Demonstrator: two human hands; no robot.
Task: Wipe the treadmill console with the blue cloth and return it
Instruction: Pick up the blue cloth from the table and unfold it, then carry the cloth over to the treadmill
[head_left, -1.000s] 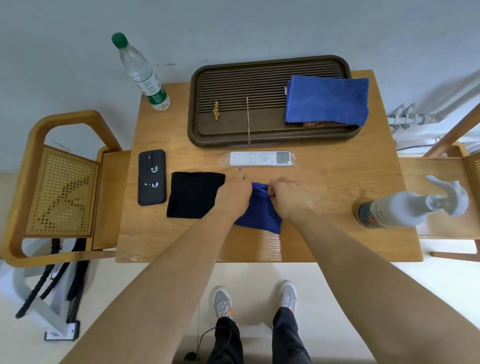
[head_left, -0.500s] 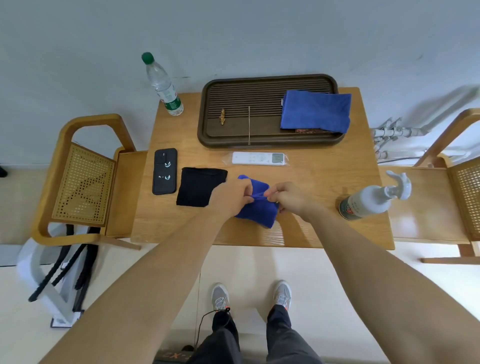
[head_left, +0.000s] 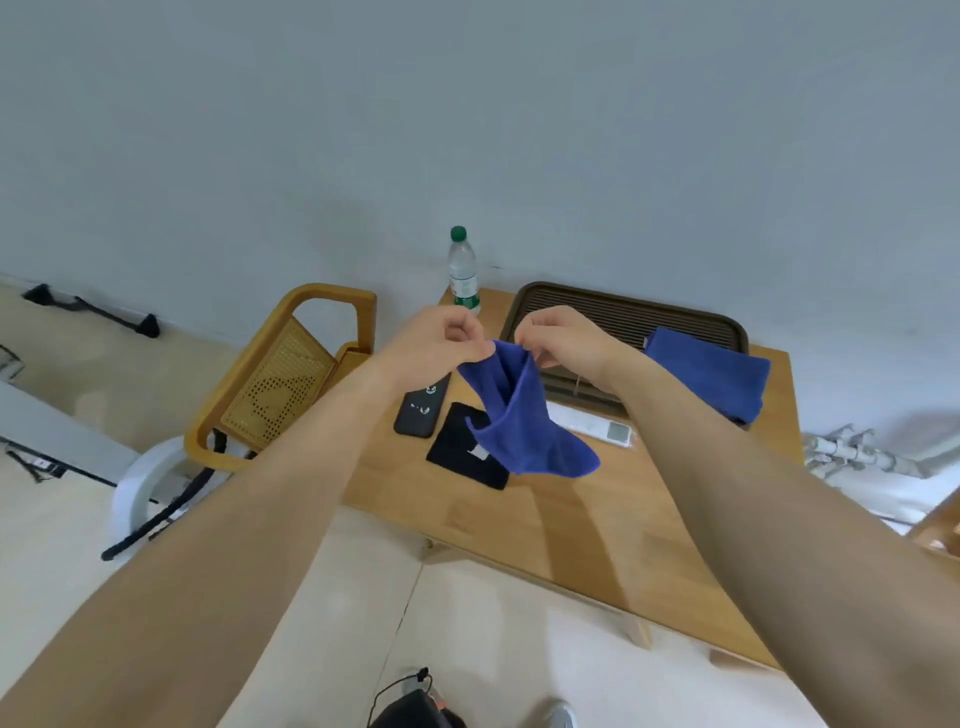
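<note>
Blue cloth (head_left: 524, 415) is hanging above the wooden surface (head_left: 597, 519), both grips pinching its top edge: left hand (head_left: 439, 338), right hand (head_left: 563, 338). Pickup seems done; next, I think, carrying it to the treadmill console, which is not showing.

I log: blue cloth (head_left: 524, 415), soft matt fabric; table (head_left: 597, 519), smooth light wood with a low sheen; chair (head_left: 280, 379), wood frame with woven cane back; bottle (head_left: 463, 273), clear glossy plastic; phone (head_left: 422, 410), glossy black.

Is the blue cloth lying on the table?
No, both hands hold the blue cloth up above the table.
</note>
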